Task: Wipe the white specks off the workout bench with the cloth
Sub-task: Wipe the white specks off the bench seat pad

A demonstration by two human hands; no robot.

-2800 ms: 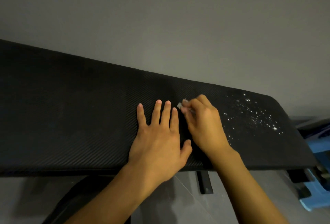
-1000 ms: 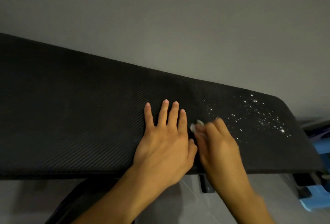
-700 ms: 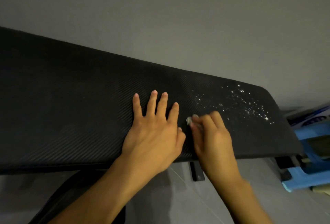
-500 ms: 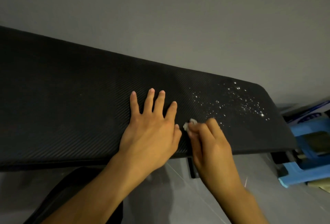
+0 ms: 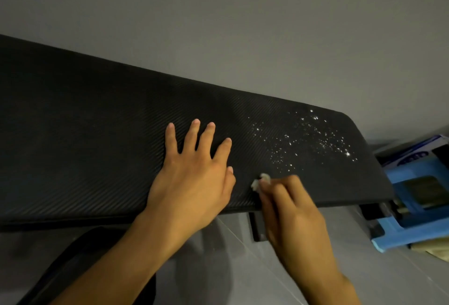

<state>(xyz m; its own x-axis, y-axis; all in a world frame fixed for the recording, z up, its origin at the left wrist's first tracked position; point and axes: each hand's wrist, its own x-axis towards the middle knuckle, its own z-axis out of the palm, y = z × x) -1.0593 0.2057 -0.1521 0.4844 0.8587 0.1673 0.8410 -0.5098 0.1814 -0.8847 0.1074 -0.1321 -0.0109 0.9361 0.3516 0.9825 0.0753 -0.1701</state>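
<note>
We found a long black padded counter (image 5: 85, 134) with a fine diagonal ribbed cover, set at a slant across the view in front of a plain grey wall (image 5: 243, 25). The left hand (image 5: 192, 183) lay palm down on the middle of the counter, its fingers (image 5: 194, 134) straight and spread wide, holding nothing, with the thumb lying close to the near edge. The right hand (image 5: 291, 212), somewhat blurred, reached over the near edge just beside the left thumb; its fingers (image 5: 279, 190) were curled narrowly and pinched a small crumpled white cloth (image 5: 261, 181), of which only a wad showed past the fingertips. The cloth was touching the counter surface close to the near edge. A scatter of white specks (image 5: 311, 137) lay over the right end of the counter, beyond and to the right of the cloth, the nearest specks just beside it and the densest toward the far right corner. Beneath the counter we noted a black upright support (image 5: 258, 229) standing on a grey tiled floor (image 5: 364, 268). To the right stood a blue plastic stool (image 5: 413, 229), and behind it a blue and white cardboard box (image 5: 413, 151).
</note>
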